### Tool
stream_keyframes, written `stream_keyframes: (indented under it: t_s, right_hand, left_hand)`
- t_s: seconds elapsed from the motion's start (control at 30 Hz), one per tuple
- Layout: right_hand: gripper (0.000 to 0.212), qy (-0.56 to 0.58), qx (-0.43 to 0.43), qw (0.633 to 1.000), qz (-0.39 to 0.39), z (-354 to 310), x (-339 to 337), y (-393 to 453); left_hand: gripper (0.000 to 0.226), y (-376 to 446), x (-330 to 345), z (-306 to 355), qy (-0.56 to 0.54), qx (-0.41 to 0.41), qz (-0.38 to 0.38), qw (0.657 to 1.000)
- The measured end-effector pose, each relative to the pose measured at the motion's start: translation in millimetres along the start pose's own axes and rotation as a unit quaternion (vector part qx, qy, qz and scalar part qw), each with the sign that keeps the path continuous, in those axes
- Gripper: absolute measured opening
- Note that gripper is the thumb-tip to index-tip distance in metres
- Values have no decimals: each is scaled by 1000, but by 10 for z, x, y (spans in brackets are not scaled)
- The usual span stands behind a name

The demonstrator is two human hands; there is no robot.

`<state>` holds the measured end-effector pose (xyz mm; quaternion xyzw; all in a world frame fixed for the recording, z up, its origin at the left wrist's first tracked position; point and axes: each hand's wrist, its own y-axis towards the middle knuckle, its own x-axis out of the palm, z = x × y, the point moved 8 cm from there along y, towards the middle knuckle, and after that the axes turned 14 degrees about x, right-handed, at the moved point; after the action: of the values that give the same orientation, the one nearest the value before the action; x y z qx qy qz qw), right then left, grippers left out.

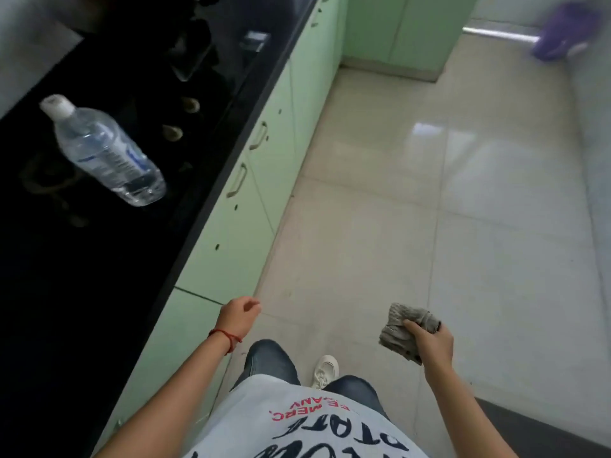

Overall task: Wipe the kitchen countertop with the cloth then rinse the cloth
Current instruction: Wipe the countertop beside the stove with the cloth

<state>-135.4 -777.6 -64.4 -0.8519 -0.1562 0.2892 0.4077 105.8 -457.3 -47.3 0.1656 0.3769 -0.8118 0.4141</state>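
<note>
A crumpled grey cloth [401, 328] is bunched in my right hand [429, 342], held in the air over the floor at the lower right. My left hand [238, 316] hangs loosely curled with nothing in it, just off the front of the green cabinets. The black countertop [82, 259] runs along the left side of the view, away from both hands. No sink shows in this view.
A clear plastic water bottle [105, 152] with a white cap stands on the countertop beside a dark stove [185, 94] with knobs. Pale green cabinets [251, 200] line the counter's front. Glossy beige floor tiles [429, 193] stretch ahead. A purple object [562, 34] is at the far right.
</note>
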Motion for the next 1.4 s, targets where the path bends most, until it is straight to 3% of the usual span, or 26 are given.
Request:
stream_keyframes:
  t_s: [0.2, 0.53, 0.63, 0.87, 1.07, 1.4]
  right_hand:
    - [33, 25, 41, 998, 38, -218, -207, 440]
    - [32, 53, 28, 997, 50, -1948, 94, 1397]
    - [34, 60, 38, 996, 61, -2430, 145, 1626]
    - [32, 88, 65, 991, 82, -3336, 117, 2223]
    - [31, 97, 89, 986, 105, -4183, -20, 3028]
    - [34, 54, 56, 995, 70, -6447, 144, 4138]
  left_hand:
    - [27, 483, 236, 79, -20, -66, -45, 997]
    - [23, 2135, 318, 790, -45, -103, -67, 991]
    - [23, 2698, 320, 1292, -46, -101, -83, 990]
    - [27, 4138, 546, 2963, -36, -7, -124, 992]
    - [10, 5301, 894, 4207, -42, 50, -137, 988]
    - [22, 6424, 950, 5039, -78, -36, -77, 993]
